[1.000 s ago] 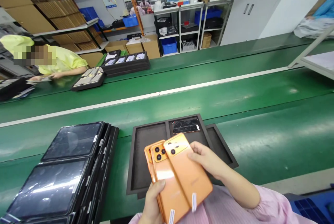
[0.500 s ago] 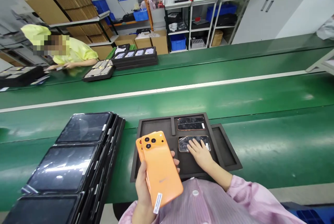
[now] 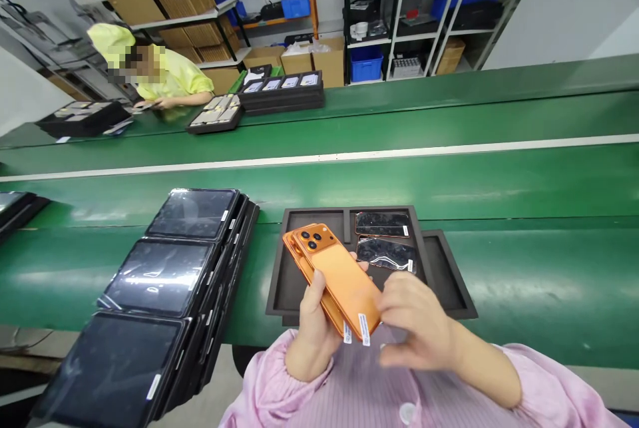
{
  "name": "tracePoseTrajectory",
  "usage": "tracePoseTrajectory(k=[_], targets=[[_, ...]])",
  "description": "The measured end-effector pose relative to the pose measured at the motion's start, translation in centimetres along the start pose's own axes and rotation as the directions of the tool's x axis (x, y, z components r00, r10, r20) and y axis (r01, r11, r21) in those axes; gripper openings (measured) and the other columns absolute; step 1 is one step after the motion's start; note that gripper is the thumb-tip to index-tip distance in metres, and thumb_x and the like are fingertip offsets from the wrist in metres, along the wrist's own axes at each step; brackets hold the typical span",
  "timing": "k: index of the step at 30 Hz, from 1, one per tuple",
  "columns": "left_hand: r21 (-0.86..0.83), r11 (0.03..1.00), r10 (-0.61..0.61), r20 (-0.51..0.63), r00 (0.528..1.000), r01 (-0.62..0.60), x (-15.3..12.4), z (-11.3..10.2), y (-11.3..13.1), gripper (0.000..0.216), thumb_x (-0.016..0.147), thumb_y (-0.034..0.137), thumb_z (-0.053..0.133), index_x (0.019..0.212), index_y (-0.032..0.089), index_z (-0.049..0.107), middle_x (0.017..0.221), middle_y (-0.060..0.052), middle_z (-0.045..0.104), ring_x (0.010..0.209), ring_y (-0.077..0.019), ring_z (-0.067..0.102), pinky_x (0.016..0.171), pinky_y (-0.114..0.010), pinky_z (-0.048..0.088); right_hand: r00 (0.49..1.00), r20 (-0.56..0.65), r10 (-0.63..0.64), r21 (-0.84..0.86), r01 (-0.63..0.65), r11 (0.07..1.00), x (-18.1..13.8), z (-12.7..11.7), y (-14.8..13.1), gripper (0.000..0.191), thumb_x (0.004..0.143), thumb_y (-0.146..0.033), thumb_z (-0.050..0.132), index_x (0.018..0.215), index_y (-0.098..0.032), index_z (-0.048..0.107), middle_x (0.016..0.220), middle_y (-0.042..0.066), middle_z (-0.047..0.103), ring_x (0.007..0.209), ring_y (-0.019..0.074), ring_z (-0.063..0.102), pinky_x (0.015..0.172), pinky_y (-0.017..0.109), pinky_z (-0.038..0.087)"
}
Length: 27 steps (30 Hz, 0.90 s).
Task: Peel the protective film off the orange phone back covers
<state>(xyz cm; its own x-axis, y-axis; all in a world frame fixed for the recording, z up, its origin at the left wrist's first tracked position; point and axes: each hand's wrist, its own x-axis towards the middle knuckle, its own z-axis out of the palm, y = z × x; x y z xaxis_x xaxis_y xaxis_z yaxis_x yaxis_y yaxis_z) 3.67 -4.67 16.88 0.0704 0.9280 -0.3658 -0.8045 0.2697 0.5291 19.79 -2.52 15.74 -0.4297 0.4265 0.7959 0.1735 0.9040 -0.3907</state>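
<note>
My left hand (image 3: 317,318) grips a small fanned stack of orange phones (image 3: 344,275), backs up, camera bumps toward the far left, white label tabs hanging at the near end. At least two phones show. My right hand (image 3: 417,318), slightly blurred, is beside the top phone's lower right corner, thumb and fingers apart; whether the fingertips touch it I cannot tell. Behind the hands lies a black foam tray (image 3: 279,275). Two phones lie screen up in its right part: a far phone (image 3: 382,223) and a near phone (image 3: 387,253), the near one slightly askew.
To the left stands a tall stack of black trays (image 3: 219,295) holding dark, film-covered screens (image 3: 154,275). Another black tray (image 3: 444,275) sticks out under the foam tray's right side. Across the green bench (image 3: 524,195), a co-worker in yellow (image 3: 174,75) handles items beside more trays (image 3: 282,98).
My right hand has left the near phone in the tray and come toward the stack in my left hand. The stack has tilted and fanned out. That near phone now sits askew. The view has shifted.
</note>
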Motion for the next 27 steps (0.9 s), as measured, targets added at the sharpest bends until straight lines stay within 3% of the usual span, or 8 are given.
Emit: tracePoseTrajectory(k=[4, 7, 13, 16, 19, 21, 24, 27], targets=[[0.052, 0.998, -0.027, -0.026, 0.999, 0.028, -0.1, 0.5, -0.1, 0.055, 0.065, 0.055, 0.07, 0.1, 0.013, 0.068, 0.096, -0.012, 0.072, 0.094, -0.0303, 0.065, 0.088, -0.042, 0.048, 0.998, 0.035, -0.058, 0.019, 0.058, 0.998, 1.7, 0.1, -2.1, 0.009, 0.089, -0.015, 0.051, 0.086, -0.011, 0.059, 0.071, 0.007, 0.066, 0.067, 0.0154, 0.056, 0.065, 0.032, 0.05], [0.047, 0.997, -0.062, -0.002, 0.998, 0.062, -0.3, 0.4, -0.2, 0.055, 0.065, 0.056, 0.07, 0.1, 0.013, 0.068, 0.097, -0.012, 0.072, 0.092, -0.0302, 0.065, 0.087, -0.042, 0.047, 0.999, 0.028, -0.034, 0.13, 0.03, 0.991, 1.6, 0.4, -2.4, 0.01, 0.089, -0.011, 0.05, 0.085, -0.011, 0.06, 0.071, 0.007, 0.065, 0.068, 0.0153, 0.056, 0.067, 0.032, 0.05], [0.058, 0.988, -0.15, 0.106, 0.983, 0.144, -0.9, -0.4, -0.9, 0.049, 0.067, 0.051, 0.071, 0.098, 0.013, 0.069, 0.097, -0.011, 0.072, 0.093, -0.0295, 0.064, 0.088, -0.039, 0.046, 0.967, 0.03, 0.254, 0.201, -0.255, 0.946, 1.9, -0.2, -1.5, 0.023, 0.092, -0.017, 0.041, 0.075, -0.017, 0.056, 0.065, 0.002, 0.059, 0.064, 0.0117, 0.056, 0.062, 0.025, 0.048], [0.101, 0.965, -0.259, 0.238, 0.936, 0.242, -1.3, -0.3, -0.9, 0.052, 0.069, 0.053, 0.069, 0.102, 0.012, 0.067, 0.093, -0.013, 0.071, 0.093, -0.0321, 0.064, 0.086, -0.042, 0.046, 0.849, -0.052, 0.526, 0.133, -0.516, 0.846, 2.8, -1.8, 0.7, 0.023, 0.089, -0.019, 0.046, 0.067, -0.019, 0.054, 0.065, 0.001, 0.06, 0.064, 0.0121, 0.058, 0.059, 0.022, 0.047], [0.14, 0.925, -0.379, 0.393, 0.838, 0.352, -1.8, 0.2, -0.8, 0.068, 0.067, 0.058, 0.066, 0.114, 0.009, 0.061, 0.106, -0.019, 0.067, 0.099, -0.0367, 0.062, 0.085, -0.045, 0.046, 0.629, -0.043, 0.776, 0.17, -0.761, 0.626, 3.7, -3.5, 3.3, 0.02, 0.085, -0.028, 0.05, 0.067, -0.02, 0.053, 0.051, -0.003, 0.055, 0.046, 0.0108, 0.051, 0.048, 0.022, 0.043], [0.142, 0.907, -0.415, 0.449, 0.791, 0.395, -2.1, 0.5, -0.7, 0.072, 0.067, 0.061, 0.064, 0.118, 0.01, 0.058, 0.113, -0.02, 0.063, 0.101, -0.0373, 0.061, 0.083, -0.044, 0.046, 0.516, -0.05, 0.855, 0.209, -0.832, 0.514, 4.1, -4.3, 4.6, 0.017, 0.082, -0.032, 0.054, 0.069, -0.02, 0.053, 0.046, -0.006, 0.051, 0.039, 0.0091, 0.044, 0.043, 0.021, 0.038], [0.136, 0.887, -0.446, 0.499, 0.743, 0.441, -2.3, 0.3, -0.7, 0.074, 0.071, 0.064, 0.056, 0.123, 0.01, 0.054, 0.117, -0.021, 0.061, 0.101, -0.0366, 0.06, 0.079, -0.043, 0.047, 0.429, -0.11, 0.897, 0.318, -0.84, 0.44, 4.4, -4.6, 5.8, 0.018, 0.075, -0.035, 0.059, 0.069, -0.02, 0.053, 0.047, -0.006, 0.049, 0.038, 0.0076, 0.04, 0.038, 0.019, 0.031], [0.085, 0.871, -0.446, 0.548, 0.708, 0.484, -2.2, -0.2, -0.8, 0.073, 0.074, 0.064, 0.053, 0.124, 0.01, 0.053, 0.114, -0.019, 0.062, 0.095, -0.0317, 0.063, 0.075, -0.037, 0.049, 0.394, -0.099, 0.914, 0.448, -0.802, 0.394, 4.8, -4.5, 6.2, 0.022, 0.072, -0.037, 0.062, 0.067, -0.02, 0.051, 0.045, -0.008, 0.045, 0.035, 0.0064, 0.035, 0.034, 0.018, 0.025]])
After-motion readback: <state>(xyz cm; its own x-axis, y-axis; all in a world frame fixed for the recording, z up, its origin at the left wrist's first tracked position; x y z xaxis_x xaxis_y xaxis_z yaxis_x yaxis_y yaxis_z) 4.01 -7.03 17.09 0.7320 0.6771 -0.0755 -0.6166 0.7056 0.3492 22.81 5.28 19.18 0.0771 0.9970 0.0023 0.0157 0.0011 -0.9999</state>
